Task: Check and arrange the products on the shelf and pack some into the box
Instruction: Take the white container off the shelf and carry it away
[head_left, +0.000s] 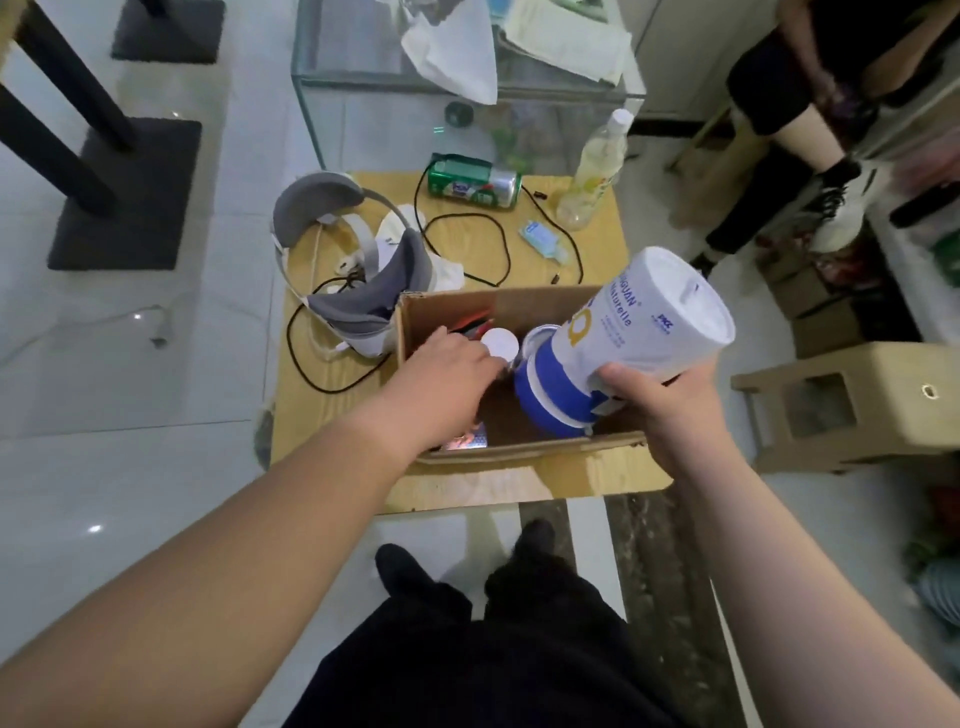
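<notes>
Over black trousers (467, 649), the right hand (670, 410) wrapped fingers and thumb round one big round can (660, 317), smooth, white and blue, tipped above the one brown cardboard box (447, 306). The left hand (447, 374) dipped inside the box beside a small white lid (500, 343), its fingertips hidden, so its hold could not be told. One green tin (472, 182) and one clear bottle (597, 171) sat behind on the wooden table (467, 488).

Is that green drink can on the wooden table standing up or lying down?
Lying down: the green metal can rests lengthwise on its side.
</notes>
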